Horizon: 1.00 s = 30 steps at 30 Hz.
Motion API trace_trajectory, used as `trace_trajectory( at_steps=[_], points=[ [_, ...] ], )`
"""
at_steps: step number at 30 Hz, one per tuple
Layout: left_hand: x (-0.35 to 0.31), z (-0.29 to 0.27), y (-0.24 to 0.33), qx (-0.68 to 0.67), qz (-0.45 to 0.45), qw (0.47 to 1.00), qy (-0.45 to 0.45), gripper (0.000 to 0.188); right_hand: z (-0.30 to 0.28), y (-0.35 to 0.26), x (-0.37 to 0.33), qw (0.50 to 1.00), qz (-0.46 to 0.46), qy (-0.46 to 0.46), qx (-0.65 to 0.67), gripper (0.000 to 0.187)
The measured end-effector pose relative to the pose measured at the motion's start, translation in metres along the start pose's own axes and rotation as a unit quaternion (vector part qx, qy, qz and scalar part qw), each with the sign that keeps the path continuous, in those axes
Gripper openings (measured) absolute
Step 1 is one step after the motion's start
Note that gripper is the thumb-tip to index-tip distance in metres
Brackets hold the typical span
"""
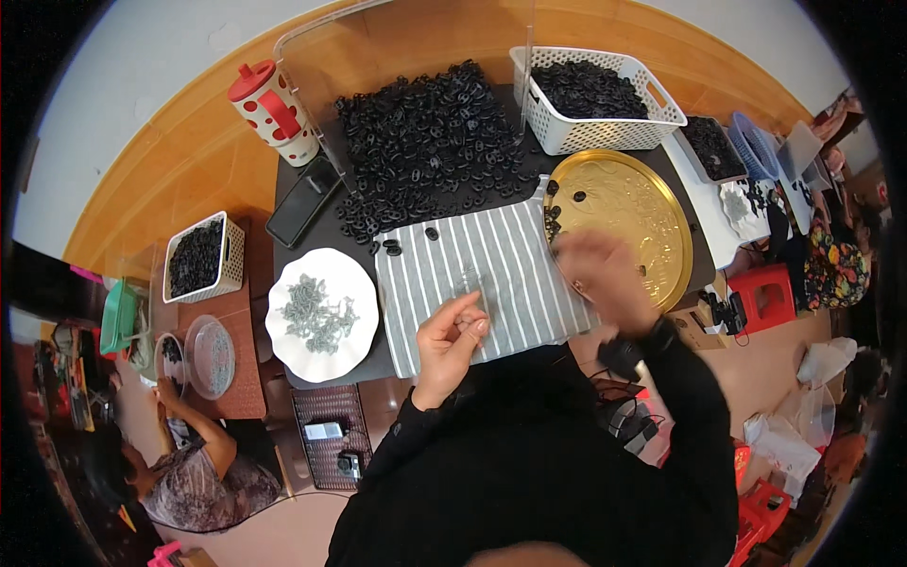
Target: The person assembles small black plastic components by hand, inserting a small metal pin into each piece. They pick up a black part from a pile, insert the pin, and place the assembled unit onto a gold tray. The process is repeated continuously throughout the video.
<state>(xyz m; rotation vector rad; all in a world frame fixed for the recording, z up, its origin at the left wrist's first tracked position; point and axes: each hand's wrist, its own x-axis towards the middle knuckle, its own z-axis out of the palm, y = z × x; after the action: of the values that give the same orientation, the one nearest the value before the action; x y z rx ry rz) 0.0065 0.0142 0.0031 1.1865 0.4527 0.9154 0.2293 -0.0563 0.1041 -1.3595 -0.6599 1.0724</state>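
Gold tray (619, 189), blurred right hand (609, 276) at its edge, left hand (451, 346) half-curled

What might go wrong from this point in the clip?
1. The right hand, blurred over the gold tray, might bump its rim and scatter the black pieces on it.
2. The scalloped plate sits at the table's left edge, so a knock might spill its grey pieces.
3. If the striped cloth shifts, the loose black links on it could slide off.
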Motion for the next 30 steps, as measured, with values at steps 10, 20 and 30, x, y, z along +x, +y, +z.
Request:
trace_trajectory(
  at_steps=[10, 20, 30],
  points=[
    [-0.003, 0.000, -0.005, 0.013, 0.009, 1.000, 0.006, 0.033, -0.092, -0.021, 0.077, 0.952, -0.068, -0.018, -0.297, 0.024],
    [-0.001, 0.000, 0.001, 0.050, 0.009, 0.999, 0.005, 0.029, -0.091, 0.009, 0.120, 0.771, -0.142, 0.007, -0.620, 0.020],
    [0.000, 0.001, 0.001, 0.072, 0.015, 0.997, -0.004, 0.027, -0.086, 0.002, 0.087, 0.854, -0.140, -0.060, -0.497, 0.015]
  ],
)
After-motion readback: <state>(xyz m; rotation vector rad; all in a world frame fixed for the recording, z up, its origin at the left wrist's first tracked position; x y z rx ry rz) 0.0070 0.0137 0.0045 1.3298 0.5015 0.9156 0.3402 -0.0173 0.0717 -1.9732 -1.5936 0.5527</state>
